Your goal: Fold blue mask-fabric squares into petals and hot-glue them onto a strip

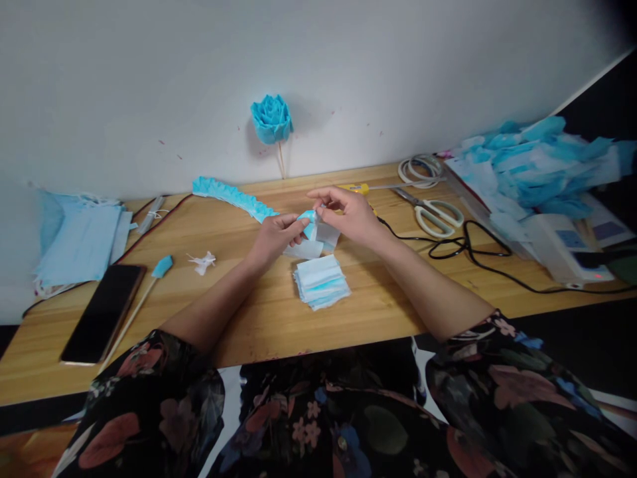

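Between my two hands is a small piece of blue and white mask fabric, partly covered by the fingers. My left hand pinches it at the left side, thumb on top. With thumb and fingertips, my right hand grips its upper right edge. White fabric pieces lie on the table just under the hands. Nearer to me sits a stack of cut blue and white squares. A row of folded blue petals runs from behind my left hand toward the back left.
A blue fabric rose on sticks leans at the wall. To the left are masks, a phone and a blue-tipped stick. On the right: a yellow-handled tool, scissors, a black cable, a scrap pile.
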Motion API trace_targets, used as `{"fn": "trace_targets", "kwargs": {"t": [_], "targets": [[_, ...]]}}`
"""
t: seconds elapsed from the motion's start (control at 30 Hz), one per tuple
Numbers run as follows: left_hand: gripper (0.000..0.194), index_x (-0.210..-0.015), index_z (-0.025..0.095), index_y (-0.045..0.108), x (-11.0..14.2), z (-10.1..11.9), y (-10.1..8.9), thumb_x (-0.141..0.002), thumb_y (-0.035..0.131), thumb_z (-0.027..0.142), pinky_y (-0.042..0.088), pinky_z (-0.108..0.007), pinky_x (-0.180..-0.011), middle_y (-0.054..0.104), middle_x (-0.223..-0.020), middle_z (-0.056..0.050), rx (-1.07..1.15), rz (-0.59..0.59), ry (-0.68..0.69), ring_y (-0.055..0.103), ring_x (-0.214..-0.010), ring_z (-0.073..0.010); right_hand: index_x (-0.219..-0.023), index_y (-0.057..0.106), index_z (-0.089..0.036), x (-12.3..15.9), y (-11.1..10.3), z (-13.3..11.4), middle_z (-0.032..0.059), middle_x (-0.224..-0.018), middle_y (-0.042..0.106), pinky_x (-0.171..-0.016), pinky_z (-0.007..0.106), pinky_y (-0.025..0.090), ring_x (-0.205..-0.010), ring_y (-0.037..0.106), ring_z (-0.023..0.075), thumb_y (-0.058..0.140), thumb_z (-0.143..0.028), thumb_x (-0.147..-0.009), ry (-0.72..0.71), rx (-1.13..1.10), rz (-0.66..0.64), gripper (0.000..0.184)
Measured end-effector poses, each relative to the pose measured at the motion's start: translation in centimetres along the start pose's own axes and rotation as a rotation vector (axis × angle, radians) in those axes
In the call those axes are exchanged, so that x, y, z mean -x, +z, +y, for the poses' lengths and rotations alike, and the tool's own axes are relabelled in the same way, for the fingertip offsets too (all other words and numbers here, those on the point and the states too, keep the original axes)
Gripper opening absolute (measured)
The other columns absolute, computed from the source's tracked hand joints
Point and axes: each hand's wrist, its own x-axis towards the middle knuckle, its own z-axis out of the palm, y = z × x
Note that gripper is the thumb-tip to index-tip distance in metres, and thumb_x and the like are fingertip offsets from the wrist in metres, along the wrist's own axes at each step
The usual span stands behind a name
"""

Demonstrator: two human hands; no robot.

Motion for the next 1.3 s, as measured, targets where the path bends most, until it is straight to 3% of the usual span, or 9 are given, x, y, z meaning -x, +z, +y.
{"fn": "trace_targets", "kwargs": {"t": [0.43, 1.3], "targets": [[0.045, -0.065, 0.017, 0.07, -0.05, -0.57, -0.13, -0.082, 0.07, 0.058, 0.038, -0.024, -0.054, 0.061, -0.056, -0.001, 0.063, -0.072, 0.025, 0.049, -0.052, -0.0094, -0.115, 0.075, -0.019, -0.04, 0.07, -0.07, 0.003, -0.095, 0.076, -0.075, 0.03, 0.054, -0.083, 0.067, 0.0165, 0.058, -0.017, -0.083, 0.039, 0.005, 0.017, 0.036], [0.035, -0.06, 0.017, 0.068, 0.02, -0.14, 0.2, -0.078, 0.069, 0.046, 0.036, -0.024, -0.051, 0.057, -0.052, 0.0, 0.011, 0.023, -0.065, 0.046, -0.049, -0.0086, -0.115, 0.074, -0.021, 0.32, 0.35, -0.92, 0.0037, -0.101, 0.079, -0.078, 0.032, 0.055, -0.092, 0.069, 0.0189, 0.059, -0.018, -0.083, -0.034, 0.086, 0.001, 0.035]]}}
